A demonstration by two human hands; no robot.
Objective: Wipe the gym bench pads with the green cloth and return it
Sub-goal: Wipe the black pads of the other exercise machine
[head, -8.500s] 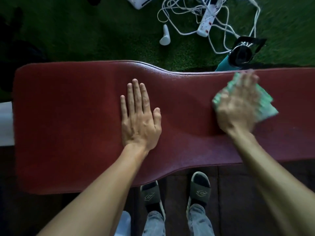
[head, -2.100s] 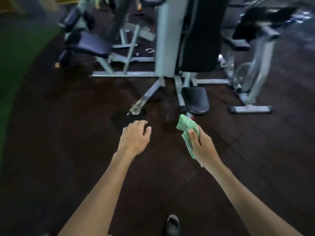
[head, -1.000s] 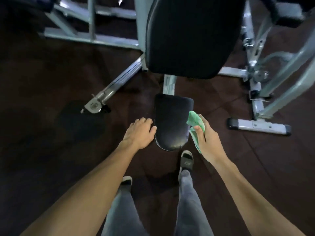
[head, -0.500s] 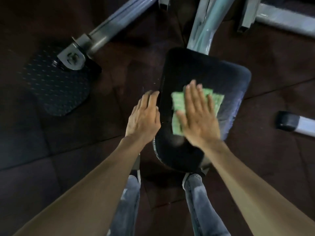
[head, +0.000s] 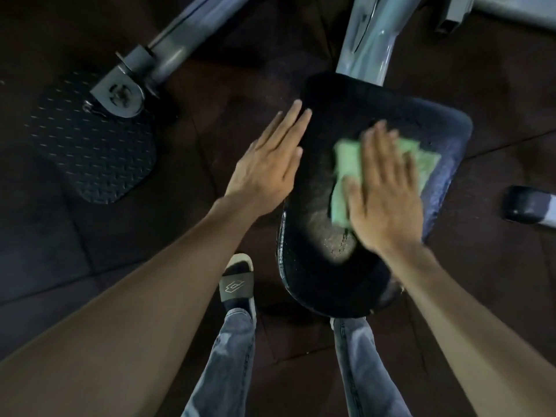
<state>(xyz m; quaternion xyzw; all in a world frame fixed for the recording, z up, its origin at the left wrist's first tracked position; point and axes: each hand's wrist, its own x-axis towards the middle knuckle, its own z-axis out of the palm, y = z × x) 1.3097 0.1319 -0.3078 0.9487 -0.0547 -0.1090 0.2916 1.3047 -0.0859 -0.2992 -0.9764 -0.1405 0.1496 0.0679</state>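
A black padded seat (head: pixel 319 275) of a gym machine lies below me. The green cloth (head: pixel 349 164) is spread flat on the pad's middle. My right hand (head: pixel 385 194) presses flat on the cloth, fingers together and blurred with motion. My left hand (head: pixel 270 164) is open with straight fingers, resting at the pad's left edge, fingertips just over the rim. A dull worn patch (head: pixel 331 236) shows on the pad near my right wrist.
A grey metal post (head: pixel 367 34) rises behind the pad. A grey frame leg (head: pixel 150 64) ends on a black textured foot plate (head: pixel 93 149) at the left. Another capped frame foot (head: pixel 526 206) lies at the right. My legs and a sandal (head: pixel 237 284) stand on dark rubber flooring.
I left the red bench, walked to the machine and laid the cloth on the black pad. In the last half second my right hand slid the cloth right; my left fingers straightened.
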